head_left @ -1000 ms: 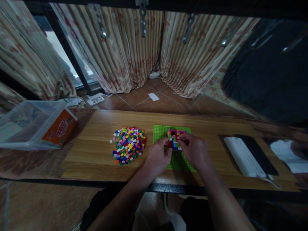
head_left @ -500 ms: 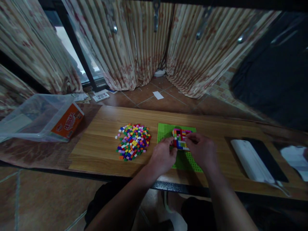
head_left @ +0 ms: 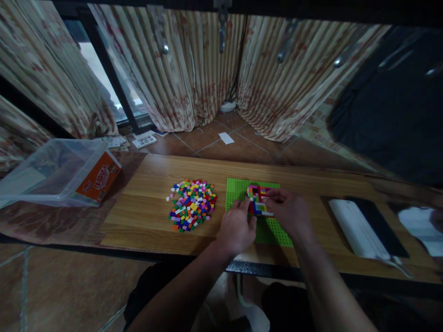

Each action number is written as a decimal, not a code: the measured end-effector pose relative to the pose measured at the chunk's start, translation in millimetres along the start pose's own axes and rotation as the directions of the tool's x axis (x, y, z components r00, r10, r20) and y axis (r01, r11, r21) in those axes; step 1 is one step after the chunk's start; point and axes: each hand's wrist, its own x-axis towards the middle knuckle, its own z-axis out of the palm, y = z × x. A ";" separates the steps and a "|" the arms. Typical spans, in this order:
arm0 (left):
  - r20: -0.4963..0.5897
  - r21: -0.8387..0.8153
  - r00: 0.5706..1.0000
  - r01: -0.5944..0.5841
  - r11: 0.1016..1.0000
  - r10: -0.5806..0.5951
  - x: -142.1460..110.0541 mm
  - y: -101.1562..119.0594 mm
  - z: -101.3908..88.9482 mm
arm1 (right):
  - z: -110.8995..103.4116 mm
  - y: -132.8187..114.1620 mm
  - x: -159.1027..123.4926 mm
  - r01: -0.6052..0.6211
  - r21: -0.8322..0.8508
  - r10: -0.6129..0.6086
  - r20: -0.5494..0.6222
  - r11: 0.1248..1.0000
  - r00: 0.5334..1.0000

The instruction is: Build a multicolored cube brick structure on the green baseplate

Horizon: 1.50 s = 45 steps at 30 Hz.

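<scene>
A low block of multicoloured toy bricks (head_left: 258,205) rests on a green studded baseplate (head_left: 236,186) on the wooden board. My left hand (head_left: 238,229) is closed at the block's left side, its index finger and thumb against the edge. From the right, my right hand (head_left: 291,211) bends its fingers over the block's right part, with the fingertips pressed together on its top. Whether a small loose brick sits between those fingertips cannot be made out. To the left lies a pile of loose small bricks (head_left: 193,205) in many colours.
A clear plastic bin (head_left: 62,196) with an orange label stands at the far left. On the right lie a white oblong device (head_left: 358,228) with a cord and a dark flat object (head_left: 384,226). Pale material (head_left: 420,226) lies at the right edge. Striped curtains (head_left: 207,69) hang beyond the table.
My left hand has shifted slightly, its fingers now closer together at the block's edge. My right hand stays over the block's right part. The whole view has tilted a little.
</scene>
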 end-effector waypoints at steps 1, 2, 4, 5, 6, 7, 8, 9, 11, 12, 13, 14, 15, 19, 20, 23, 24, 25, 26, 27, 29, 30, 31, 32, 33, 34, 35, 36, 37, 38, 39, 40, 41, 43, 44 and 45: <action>0.002 0.020 1.000 0.004 1.000 -0.004 -0.2 -0.1 1.3 | -1.3 -0.1 -0.5 -0.004 0.019 0.003 0.012 1.000 1.000; 0.003 0.038 1.000 0.009 0.999 -0.009 -0.2 -0.4 2.6 | -3.2 -0.5 -1.0 -0.011 0.035 0.011 0.006 0.999 1.000; 0.001 0.061 1.000 0.014 0.998 -0.014 0.3 -0.9 4.6 | -9.0 -1.2 -1.6 -0.022 0.042 0.025 -0.064 0.999 0.998; -0.001 0.068 1.000 0.015 0.998 -0.015 0.8 -1.1 5.3 | -12.4 -0.8 -1.1 -0.024 0.024 0.027 -0.126 0.999 0.992; -0.006 0.073 1.000 0.014 0.997 -0.014 1.3 -1.4 5.8 | -15.9 0.5 0.0 -0.023 -0.014 0.020 -0.188 1.000 0.982; -0.010 0.078 1.000 0.013 0.997 -0.012 1.9 -1.6 6.3 | -18.9 2.8 1.6 -0.024 -0.076 0.005 -0.241 0.997 0.971; -0.014 0.084 1.000 0.010 0.996 -0.009 2.4 -2.0 6.9 | -21.1 6.1 3.7 -0.024 -0.154 -0.017 -0.264 0.988 0.964; -0.017 0.091 1.000 0.009 0.996 -0.007 2.8 -2.5 7.6 | -22.1 10.0 6.0 -0.026 -0.234 -0.035 -0.254 0.972 0.967; -0.017 0.107 1.000 0.003 0.994 -0.001 3.5 -3.9 9.6 | -20.1 18.4 9.7 -0.004 -0.355 -0.053 -0.152 0.935 0.987; -0.014 0.115 1.000 0.001 0.993 0.001 3.8 -4.8 10.8 | -17.3 22.0 10.8 0.024 -0.385 -0.061 -0.086 0.923 0.994; -0.013 0.123 1.000 -0.001 0.992 0.003 4.2 -5.7 11.8 | -13.8 24.7 11.1 0.053 -0.402 -0.073 -0.034 0.914 0.997; -0.013 0.127 1.000 -0.002 0.992 0.004 4.6 -6.6 12.6 | -10.0 26.4 10.8 0.080 -0.411 -0.087 0.002 0.908 0.996; -0.019 0.129 1.000 -0.003 0.992 0.006 5.2 -7.4 12.9 | -6.4 27.2 10.1 0.101 -0.422 -0.103 0.018 0.901 0.995; -0.038 0.108 0.999 -0.010 0.994 0.014 8.8 -9.9 8.7 | 2.9 26.8 7.7 0.126 -0.489 -0.130 0.026 0.863 0.991; -0.034 0.109 0.999 -0.009 0.994 0.013 9.6 -10.2 6.6 | 3.9 27.0 8.1 0.129 -0.504 -0.130 0.034 0.854 0.991; -0.026 0.143 1.000 0.001 0.990 0.003 10.8 -10.4 0.3 | 5.3 28.9 11.8 0.124 -0.535 -0.110 0.058 0.836 0.992; -0.025 0.162 1.000 0.004 0.987 0.000 10.8 -10.3 -1.4 | 5.5 29.5 13.2 0.113 -0.542 -0.092 0.067 0.833 0.994; -0.021 0.184 1.000 0.008 0.983 -0.004 10.7 -10.2 -3.0 | 5.6 29.8 14.3 0.100 -0.549 -0.071 0.074 0.830 0.995; -0.016 0.204 1.000 0.010 0.979 -0.007 10.5 -10.1 -4.4 | 5.6 29.6 15.0 0.089 -0.555 -0.052 0.083 0.827 0.995; -0.010 0.220 1.000 0.012 0.975 -0.010 10.3 -10.0 -5.6 | 5.6 28.9 15.2 0.080 -0.562 -0.034 0.091 0.823 0.995; -0.001 0.234 1.000 0.003 0.972 -0.003 9.9 -10.4 -8.3 | 5.4 25.5 13.9 0.060 -0.573 -0.016 0.081 0.818 0.997; -0.004 0.225 1.000 -0.008 0.974 0.009 9.6 -11.0 -10.4 | 5.2 22.7 12.4 0.051 -0.571 -0.019 0.061 0.819 0.998; -0.013 0.211 1.000 -0.017 0.977 0.020 9.2 -12.0 -13.4 | 5.0 19.4 10.5 0.039 -0.564 -0.025 0.033 0.825 0.999; -0.032 0.199 0.999 -0.021 0.980 0.028 8.7 -13.6 -17.8 | 4.8 15.4 8.2 0.029 -0.549 -0.036 -0.002 0.835 0.999; -0.058 0.188 0.998 -0.018 0.982 0.030 8.2 -16.1 -23.9 | 4.7 11.0 5.7 0.025 -0.527 -0.052 -0.038 0.849 0.998; -0.087 0.180 0.996 -0.013 0.984 0.029 7.5 -19.7 -32.0 | 4.8 6.3 3.1 0.027 -0.500 -0.073 -0.072 0.866 0.995; -0.121 0.176 0.992 -0.001 0.984 0.023 6.8 -24.6 -42.2 | 5.2 1.5 0.5 0.038 -0.469 -0.094 -0.097 0.882 0.991; -0.145 0.166 0.989 -0.002 0.986 0.026 6.1 -30.9 -54.2 | 6.0 -3.2 -2.2 0.056 -0.435 -0.116 -0.114 0.898 0.987; -0.160 0.155 0.987 -0.007 0.988 0.032 5.4 -38.5 -67.4 | 7.2 -7.7 -4.7 0.082 -0.400 -0.142 -0.122 0.913 0.982; -0.173 0.149 0.984 -0.004 0.989 0.030 4.9 -47.2 -81.1 | 8.8 -11.7 -7.1 0.115 -0.362 -0.170 -0.122 0.925 0.978; -0.168 0.155 0.986 0.006 0.988 0.021 4.4 -56.5 -94.4 | 10.5 -15.2 -9.2 0.145 -0.321 -0.193 -0.120 0.936 0.974; -0.148 0.183 0.989 0.026 0.983 0.001 3.9 -65.8 -106.4 | 12.3 -18.0 -10.9 0.170 -0.284 -0.210 -0.116 0.944 0.971; -0.113 0.221 0.993 0.048 0.974 -0.023 3.4 -74.8 -116.4 | 14.1 -20.0 -12.3 0.186 -0.252 -0.220 -0.113 0.950 0.969; -0.055 0.294 0.996 0.081 0.952 -0.068 2.2 -89.3 -128.8 | 16.7 -22.2 -13.8 0.196 -0.206 -0.221 -0.109 0.959 0.969; -0.029 0.323 0.996 0.089 0.942 -0.084 1.4 -94.2 -131.4 | 17.5 -22.3 -14.0 0.192 -0.192 -0.215 -0.109 0.962 0.970; -0.012 0.346 0.995 0.094 0.933 -0.096 0.6 -97.3 -132.2 | 18.0 -22.1 -13.9 0.187 -0.183 -0.208 -0.108 0.965 0.972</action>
